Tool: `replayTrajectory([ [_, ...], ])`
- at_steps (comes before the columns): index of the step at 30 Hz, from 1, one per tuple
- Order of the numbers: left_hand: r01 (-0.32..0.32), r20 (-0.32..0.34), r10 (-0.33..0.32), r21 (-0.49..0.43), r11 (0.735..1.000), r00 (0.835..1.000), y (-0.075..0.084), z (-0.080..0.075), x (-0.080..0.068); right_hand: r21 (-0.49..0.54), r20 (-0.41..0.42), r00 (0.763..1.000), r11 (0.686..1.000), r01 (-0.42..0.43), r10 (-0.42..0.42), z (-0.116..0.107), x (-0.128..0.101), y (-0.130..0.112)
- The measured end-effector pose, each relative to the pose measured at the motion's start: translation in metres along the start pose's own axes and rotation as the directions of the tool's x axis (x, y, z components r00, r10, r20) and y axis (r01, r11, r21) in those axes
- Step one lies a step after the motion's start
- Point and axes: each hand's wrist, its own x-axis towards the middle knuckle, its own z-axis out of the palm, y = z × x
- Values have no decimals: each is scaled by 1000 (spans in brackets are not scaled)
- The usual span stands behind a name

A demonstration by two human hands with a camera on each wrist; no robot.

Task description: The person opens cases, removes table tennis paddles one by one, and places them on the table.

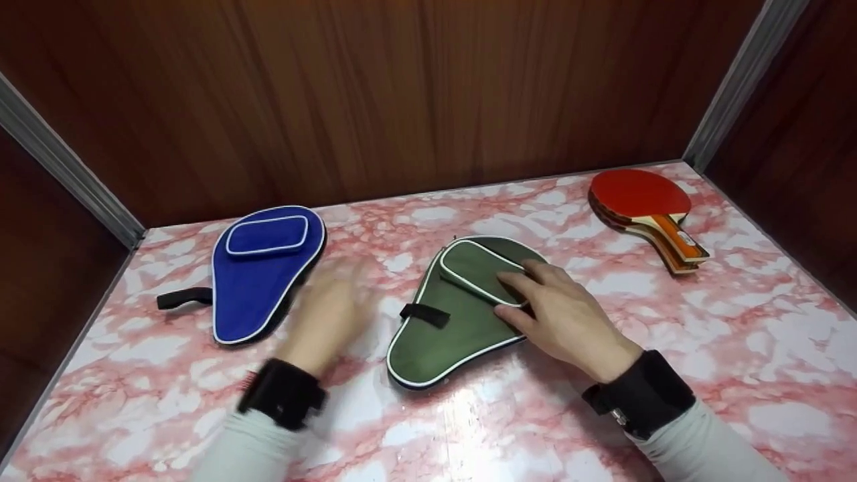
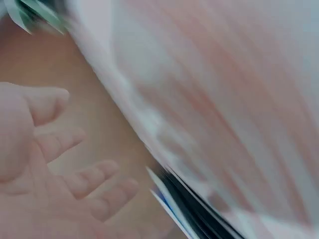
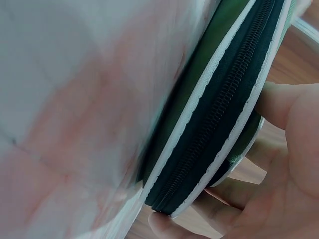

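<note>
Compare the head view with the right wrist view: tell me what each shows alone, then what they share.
Only the head view shows the blue paddle case, the stacked paddles at the far right, the blurred left hand between the two cases, and both black wristbands. Only the right wrist view shows the green case's dark zipper, closed along the part in view between white piping, seen edge-on. Both show the green paddle case, the right hand resting on it, and the pink marbled table.
</note>
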Motion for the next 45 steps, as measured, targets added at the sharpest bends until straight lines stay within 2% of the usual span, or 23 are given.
replayTrajectory([
  [1,-55,-10,55,-35,998,998,13,4,-2,-2,-1,1000,1000,5,-5,0,0,-1],
  [3,-127,36,130,-93,988,991,38,9,-9,-9,-2,1000,1000,16,-16,1,1,-4],
  [6,-142,153,160,-122,982,975,90,-14,-32,-20,2,1000,999,27,-27,2,3,-6],
  [8,-164,192,181,-97,982,965,102,-15,-40,-27,3,999,999,32,-32,3,4,-7],
  [10,-182,203,193,-69,981,960,108,-14,-44,-33,5,1000,999,31,-31,3,5,-7],
  [17,-234,168,233,-14,972,958,108,-12,-45,-34,6,999,999,35,-35,0,6,-9],
  [24,-314,200,306,9,949,931,98,-16,-42,-107,11,1000,994,-15,16,-3,-2,-16],
  [30,-374,177,354,89,923,918,94,-22,-43,-115,47,998,992,-43,48,-13,-1,-18],
  [34,-427,188,401,132,894,897,96,-23,-45,-67,82,995,996,-52,57,-16,13,-13],
  [37,-455,200,426,133,880,882,98,-23,-45,-49,142,989,998,-28,35,-17,31,-9],
  [41,-467,223,439,95,879,871,98,-23,-44,-39,265,964,999,10,1,-17,57,-4],
  [45,-470,222,448,56,881,866,97,-21,-42,-19,342,937,997,76,-65,-15,74,-1],
])
